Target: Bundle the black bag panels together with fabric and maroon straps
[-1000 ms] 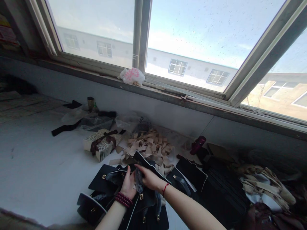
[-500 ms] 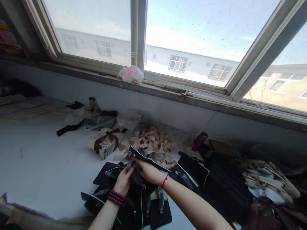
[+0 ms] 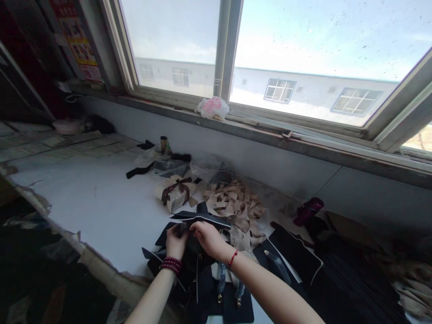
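Close together over a pile of black bag panels [image 3: 236, 300], my two hands work on one black bag panel [image 3: 205, 218] with a pale edge. My left hand [image 3: 176, 243], with a beaded bracelet at its wrist, is closed on a dark handle that seems wrapped in film. My right hand [image 3: 211, 240] has its fingers pinched at the panel's lower edge, beside the left fingertips. What lies exactly between the fingers is partly hidden. Below, more panels carry gold-coloured fittings and film-wrapped handles [image 3: 222, 281].
Beige scraps [image 3: 236, 200] are heaped behind my hands. A tied bundle of striped strips [image 3: 175, 191] lies left of them. A purple bottle [image 3: 308, 210] and stacked black pieces [image 3: 351, 265] are at the right. The white table [image 3: 101, 211] has a ragged front edge.
The view has turned left, showing more table edge and floor. The held panel has tipped to lie more level, and my right hand has come down from its upper part beside my left fingers.
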Motion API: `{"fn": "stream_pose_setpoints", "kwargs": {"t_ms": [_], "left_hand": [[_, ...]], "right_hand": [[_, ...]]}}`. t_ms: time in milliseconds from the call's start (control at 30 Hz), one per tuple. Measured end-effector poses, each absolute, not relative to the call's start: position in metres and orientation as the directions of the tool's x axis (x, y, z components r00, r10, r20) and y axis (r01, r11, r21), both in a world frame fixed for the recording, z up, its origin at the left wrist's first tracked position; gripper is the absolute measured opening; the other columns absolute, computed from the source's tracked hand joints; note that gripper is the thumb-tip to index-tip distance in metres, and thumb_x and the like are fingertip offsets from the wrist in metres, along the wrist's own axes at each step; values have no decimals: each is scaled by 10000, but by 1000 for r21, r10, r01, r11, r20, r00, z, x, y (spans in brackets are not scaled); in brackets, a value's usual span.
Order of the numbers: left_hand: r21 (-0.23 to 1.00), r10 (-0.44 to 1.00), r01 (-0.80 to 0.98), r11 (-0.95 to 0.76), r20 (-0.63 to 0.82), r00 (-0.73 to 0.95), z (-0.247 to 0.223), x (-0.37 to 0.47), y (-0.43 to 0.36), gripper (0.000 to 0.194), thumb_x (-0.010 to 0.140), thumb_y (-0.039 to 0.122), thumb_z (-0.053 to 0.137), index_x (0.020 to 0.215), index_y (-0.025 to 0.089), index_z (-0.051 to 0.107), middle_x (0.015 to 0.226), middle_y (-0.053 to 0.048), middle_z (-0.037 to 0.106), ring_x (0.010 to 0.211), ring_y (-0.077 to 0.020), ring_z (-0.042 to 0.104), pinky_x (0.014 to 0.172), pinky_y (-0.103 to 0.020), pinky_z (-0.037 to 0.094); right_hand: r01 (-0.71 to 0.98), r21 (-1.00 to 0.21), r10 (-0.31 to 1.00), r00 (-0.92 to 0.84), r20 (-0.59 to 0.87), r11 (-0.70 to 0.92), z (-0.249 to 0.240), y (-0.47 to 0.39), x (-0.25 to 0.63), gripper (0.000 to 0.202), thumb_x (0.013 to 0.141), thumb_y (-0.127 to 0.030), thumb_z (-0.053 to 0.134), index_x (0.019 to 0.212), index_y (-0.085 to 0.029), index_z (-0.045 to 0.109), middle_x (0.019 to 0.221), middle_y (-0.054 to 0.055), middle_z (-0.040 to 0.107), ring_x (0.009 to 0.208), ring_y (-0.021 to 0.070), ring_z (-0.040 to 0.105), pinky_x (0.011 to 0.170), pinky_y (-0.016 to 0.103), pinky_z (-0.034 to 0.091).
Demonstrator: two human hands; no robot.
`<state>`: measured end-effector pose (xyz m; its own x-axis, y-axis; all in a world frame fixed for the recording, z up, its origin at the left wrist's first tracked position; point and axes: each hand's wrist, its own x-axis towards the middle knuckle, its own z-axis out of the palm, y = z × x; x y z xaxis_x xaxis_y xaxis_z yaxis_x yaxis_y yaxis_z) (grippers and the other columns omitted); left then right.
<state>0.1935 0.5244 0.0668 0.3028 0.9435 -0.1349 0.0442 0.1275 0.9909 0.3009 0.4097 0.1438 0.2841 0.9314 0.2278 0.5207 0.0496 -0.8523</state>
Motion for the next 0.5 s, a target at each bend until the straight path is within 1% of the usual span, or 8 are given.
{"fn": "stream_pose_setpoints", "kwargs": {"t_ms": [100,133,167,200,267,333,433,500], "left_hand": [[989,968,141,-32,-4,250,60,187,530,383,602,221,754,920,171,546,1153,-204,573,1325,-437,346,1126,-574,205],[983,959,161,-87,39,282,59,186,529,338,614,203,733,904,172,560,1198,-208,546,1358,-435,288,1148,-565,154],[975,938,171,-140,75,340,59,186,528,280,620,179,713,871,177,587,1210,-200,545,1362,-428,282,1161,-546,138],[967,902,170,-188,101,419,59,187,526,232,620,153,696,837,184,620,1198,-183,568,1339,-413,330,1165,-518,162],[954,796,143,-264,131,591,62,191,520,211,629,136,676,826,209,685,1137,-131,639,1233,-357,483,1142,-444,273],[945,691,129,-302,124,713,66,197,515,233,662,197,684,888,236,722,1079,-86,694,1133,-315,574,1097,-396,356],[928,637,196,-316,55,769,66,204,515,210,672,346,696,848,238,736,950,-83,736,1088,-366,603,1062,-467,387],[909,645,256,-328,18,764,60,208,521,178,638,363,690,756,234,726,898,-95,741,1129,-424,569,1069,-533,359]], "right_hand": [[201,-978,855,495,154,59,127,415,301,188,767,-206,542,949,-178,578,835,18,593,766,133,551,781,285,481],[100,-992,831,544,119,77,123,416,301,194,764,-239,544,948,-177,546,825,12,577,729,119,546,748,272,482],[27,-995,815,572,92,93,120,417,303,209,762,-267,543,949,-176,521,822,9,566,703,109,544,727,265,484],[-9,-995,810,582,77,101,117,417,304,226,763,-293,541,952,-175,506,824,9,561,690,103,545,718,263,487],[-84,-990,813,580,47,117,115,417,308,253,735,-320,577,926,-167,513,802,6,565,682,101,553,726,268,494],[-130,-983,821,570,33,129,114,415,310,258,699,-321,619,883,-159,537,763,0,575,672,104,560,727,275,500],[-137,-981,816,576,34,137,111,413,309,238,672,-290,653,856,-155,583,753,1,603,679,117,579,730,290,508],[-96,-986,797,601,55,140,106,410,309,211,682,-266,656,862,-161,623,806,15,640,746,140,605,772,306,514]]}}
